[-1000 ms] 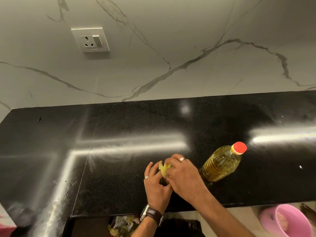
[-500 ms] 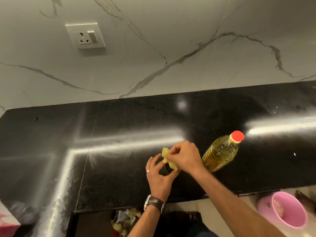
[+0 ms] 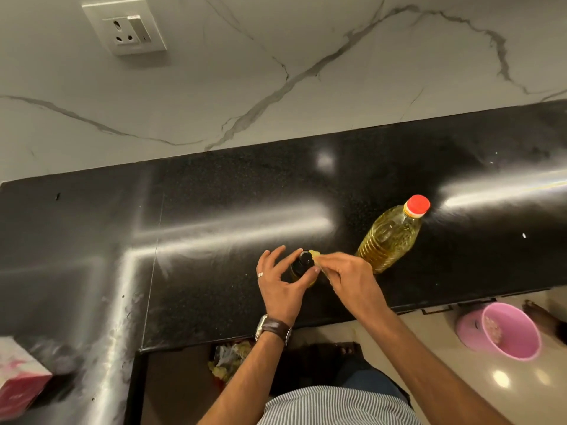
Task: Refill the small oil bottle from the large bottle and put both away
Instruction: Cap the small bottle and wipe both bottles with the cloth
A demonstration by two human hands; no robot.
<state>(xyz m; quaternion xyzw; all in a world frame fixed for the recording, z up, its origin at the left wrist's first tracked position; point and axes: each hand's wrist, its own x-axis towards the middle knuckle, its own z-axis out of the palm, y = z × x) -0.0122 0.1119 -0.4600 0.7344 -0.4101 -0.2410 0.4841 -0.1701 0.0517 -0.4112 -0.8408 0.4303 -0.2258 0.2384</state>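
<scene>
Black countertop (image 3: 214, 271): we steady small oil bottle (image 3: 302, 266) w/ left hand (image 3: 280, 282), fingers curled round it; right hand (image 3: 348, 276) pinches yellow cloth (image 3: 316, 256) at cap, prob. wiping. Large bottle (image 3: 389, 237) capped, just beside.

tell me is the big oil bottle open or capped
Capped. The big bottle stands upright on the counter with its red cap on.

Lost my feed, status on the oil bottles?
Left hand holds small bottle. Right hand pinches yellow cloth at its cap. Large bottle upright, capped, beside them. Nothing in the way.
</scene>
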